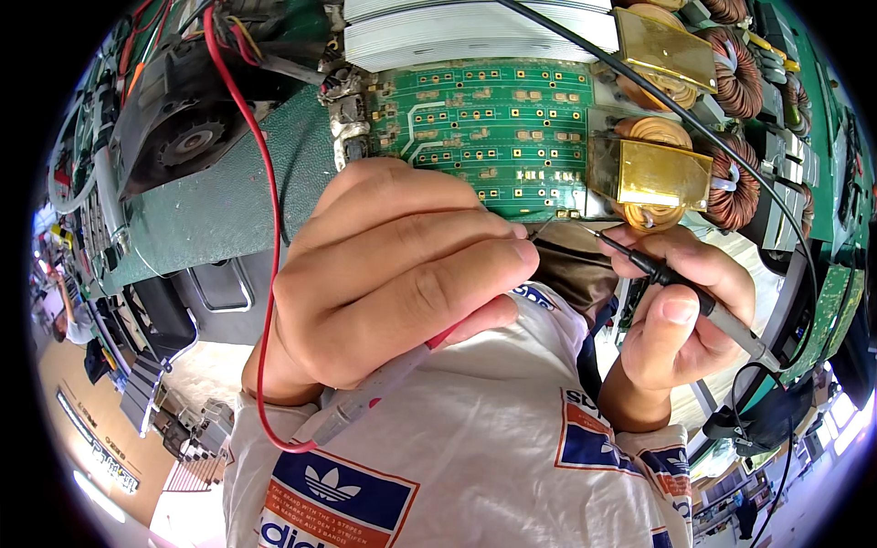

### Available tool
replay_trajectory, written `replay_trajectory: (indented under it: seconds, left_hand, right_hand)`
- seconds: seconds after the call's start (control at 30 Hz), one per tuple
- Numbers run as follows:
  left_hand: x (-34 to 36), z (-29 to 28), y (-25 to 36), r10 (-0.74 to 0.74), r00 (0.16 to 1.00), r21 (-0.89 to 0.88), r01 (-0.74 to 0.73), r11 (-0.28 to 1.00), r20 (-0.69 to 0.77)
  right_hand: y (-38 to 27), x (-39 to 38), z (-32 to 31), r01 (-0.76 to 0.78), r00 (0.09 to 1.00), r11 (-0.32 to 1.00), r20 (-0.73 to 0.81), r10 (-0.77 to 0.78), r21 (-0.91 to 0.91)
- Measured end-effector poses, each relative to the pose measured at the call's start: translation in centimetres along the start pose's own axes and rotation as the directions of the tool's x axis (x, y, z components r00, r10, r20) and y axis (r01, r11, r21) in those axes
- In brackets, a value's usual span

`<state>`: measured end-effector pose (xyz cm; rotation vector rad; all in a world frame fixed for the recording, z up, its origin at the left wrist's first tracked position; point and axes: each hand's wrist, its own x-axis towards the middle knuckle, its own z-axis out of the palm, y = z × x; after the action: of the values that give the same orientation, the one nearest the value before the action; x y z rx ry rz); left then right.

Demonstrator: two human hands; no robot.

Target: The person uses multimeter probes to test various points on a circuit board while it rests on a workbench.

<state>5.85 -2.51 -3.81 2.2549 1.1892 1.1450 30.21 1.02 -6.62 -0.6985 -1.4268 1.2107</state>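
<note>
My left hand (402,265) is closed round a test probe (379,388) with a clear and pink handle and a red lead. Its thin tip shows past my fingertips, at the near edge of a green circuit board (448,123). Between the thumb and fingers of my right hand (694,315) is a black test probe (671,279), its tip pointing left toward the same edge. Whether either tip touches a contact I cannot tell. Rows of pads and small parts cover the board; my left fingers hide its lower left part.
White metal fins (475,32) stand behind the board's bare section. To the right sit yellow-wrapped transformers (665,173) and copper-wound coils (731,192). A black fan-like unit (187,137) rests on the green mat (219,205) at left. The red lead (272,183) and black lead (658,91) cross the workspace.
</note>
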Motion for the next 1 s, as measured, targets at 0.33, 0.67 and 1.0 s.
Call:
replay_trajectory:
  seconds: [0.33, 0.67, 1.0]
  left_hand:
    - [0.35, -0.06, -0.11, -0.041, 0.998, -0.041, 0.043, 0.998, 0.056]
    - [0.28, -0.44, 0.16, -0.095, 0.991, -0.067, 0.102, 0.993, 0.096]
    - [0.31, -0.52, 0.3, -0.11, 0.988, -0.07, 0.118, 0.99, 0.108]
  right_hand:
    - [0.01, -0.02, 0.35, -0.03, 0.999, 0.999, -0.04, 0.029, -0.013]
    - [-0.24, 0.58, 0.5, -0.002, 1.0, 0.993, -0.003, 0.002, -0.115]
    - [-0.31, 0.33, 0.85, -0.024, 0.999, 0.994, -0.049, 0.019, -0.109]
